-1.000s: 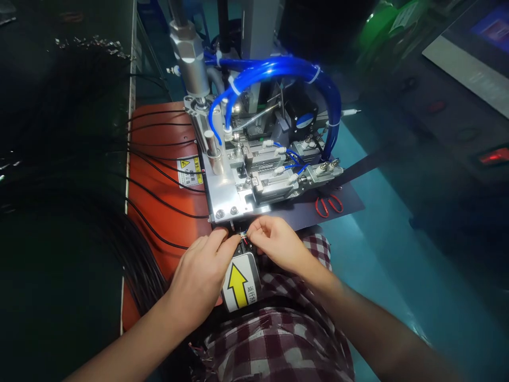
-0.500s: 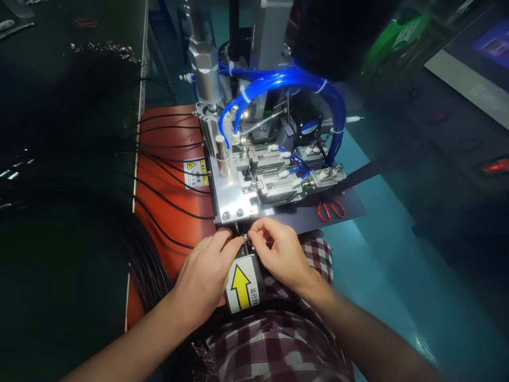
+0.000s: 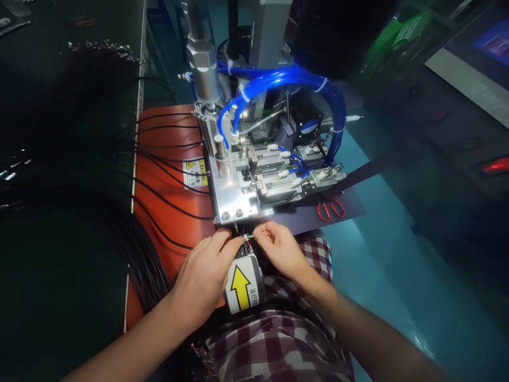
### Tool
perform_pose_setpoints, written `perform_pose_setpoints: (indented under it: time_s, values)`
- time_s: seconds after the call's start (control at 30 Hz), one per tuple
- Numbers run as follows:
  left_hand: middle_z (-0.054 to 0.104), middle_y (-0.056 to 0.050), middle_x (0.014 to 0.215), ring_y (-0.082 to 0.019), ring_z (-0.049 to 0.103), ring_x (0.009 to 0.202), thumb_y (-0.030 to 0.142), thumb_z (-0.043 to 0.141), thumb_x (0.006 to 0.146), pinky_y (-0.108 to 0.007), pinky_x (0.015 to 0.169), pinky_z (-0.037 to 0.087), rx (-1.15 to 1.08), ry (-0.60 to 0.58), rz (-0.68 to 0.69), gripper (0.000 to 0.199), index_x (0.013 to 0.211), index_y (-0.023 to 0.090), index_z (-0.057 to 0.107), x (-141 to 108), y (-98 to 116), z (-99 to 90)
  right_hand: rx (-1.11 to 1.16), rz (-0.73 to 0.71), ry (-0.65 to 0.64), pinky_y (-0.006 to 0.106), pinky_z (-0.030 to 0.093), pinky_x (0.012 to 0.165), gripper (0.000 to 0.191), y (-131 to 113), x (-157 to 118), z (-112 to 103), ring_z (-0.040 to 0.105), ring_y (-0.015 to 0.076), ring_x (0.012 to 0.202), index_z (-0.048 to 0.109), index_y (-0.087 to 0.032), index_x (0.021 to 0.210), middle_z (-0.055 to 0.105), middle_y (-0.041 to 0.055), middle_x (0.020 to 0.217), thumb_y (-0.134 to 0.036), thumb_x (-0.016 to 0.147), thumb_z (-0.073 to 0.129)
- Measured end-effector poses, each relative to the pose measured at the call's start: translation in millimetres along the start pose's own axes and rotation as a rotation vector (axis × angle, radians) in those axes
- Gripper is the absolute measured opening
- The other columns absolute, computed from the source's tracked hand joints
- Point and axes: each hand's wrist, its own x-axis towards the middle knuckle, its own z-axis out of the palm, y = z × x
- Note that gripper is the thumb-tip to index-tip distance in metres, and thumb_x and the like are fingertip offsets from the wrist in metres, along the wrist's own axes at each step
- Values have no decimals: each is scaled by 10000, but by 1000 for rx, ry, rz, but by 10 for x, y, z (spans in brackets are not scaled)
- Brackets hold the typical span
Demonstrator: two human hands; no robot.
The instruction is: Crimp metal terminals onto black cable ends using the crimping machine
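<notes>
My left hand is closed in a pinch just in front of the machine's metal plate. What its fingertips hold is hidden. Beside the thumb tip are thin coloured wires, with green, yellowish and red strands visible. On the right, my right hand pinches the ends of these wires between thumb and forefinger. Below both hands, a guide block carries a white label with a yellow arrow. The machine stands directly beyond my fingers.
Black cables cross the orange-red board to the machine's left side. Blue air hoses arch over it. Red-handled scissors lie on the dark plate at right. A thick cable bundle hangs at left.
My right hand has shifted slightly right and up, away from my left fingertips, exposing the coloured wires between the hands. My left hand stays almost in place.
</notes>
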Motion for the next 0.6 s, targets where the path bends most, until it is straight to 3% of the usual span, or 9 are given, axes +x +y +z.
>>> perform_pose_setpoints:
  time_s: [0.13, 0.27, 0.6]
  values:
    - [585, -105, 958, -235, 587, 780, 54, 451, 823, -359, 641, 527, -6, -9, -13, 333, 1117, 145, 579, -10, 2, -1, -78, -105, 56, 233, 370, 511, 168, -144, -51, -3, 465, 122, 534, 602, -185, 847, 544, -14, 634, -315, 871, 497]
    - [587, -116, 962, -242, 588, 787, 71, 451, 826, -371, 650, 530, -7, 8, -6, 314, 1102, 127, 590, -7, 7, -6, -309, -176, 74, 237, 329, 497, 164, -257, -71, 52, 438, 122, 505, 631, -204, 789, 479, -38, 533, -326, 854, 543]
    - [609, -97, 916, -239, 596, 782, 55, 457, 824, -371, 661, 530, -45, -26, -37, 284, 1053, 123, 612, 21, 28, -39, -356, -297, 177, 229, 346, 530, 129, -187, -83, 89, 461, 112, 518, 556, -199, 736, 491, -44, 567, -238, 855, 526]
